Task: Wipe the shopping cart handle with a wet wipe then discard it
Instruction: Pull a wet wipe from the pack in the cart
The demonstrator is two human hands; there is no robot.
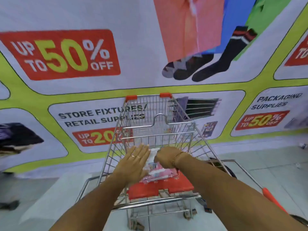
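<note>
A wire shopping cart [166,104] stands in front of me. Its handle shows as a red grip [272,199] at the lower right. On the cart's red seat flap [150,189] lies a pink pack of wet wipes [157,172]. My left hand [133,162] lies flat with its fingers spread against the left side of the pack. My right hand [166,159] is curled over the top of the pack, its fingers pinched on a white wet wipe [153,151] that sticks up between the two hands. The fingertips themselves are hidden.
A large sale banner [70,55] covers the wall right behind the cart. The floor is pale tile [275,172]. A person's dark shoe [8,205] is at the far left edge, and a small piece of litter [302,145] lies by the wall at right.
</note>
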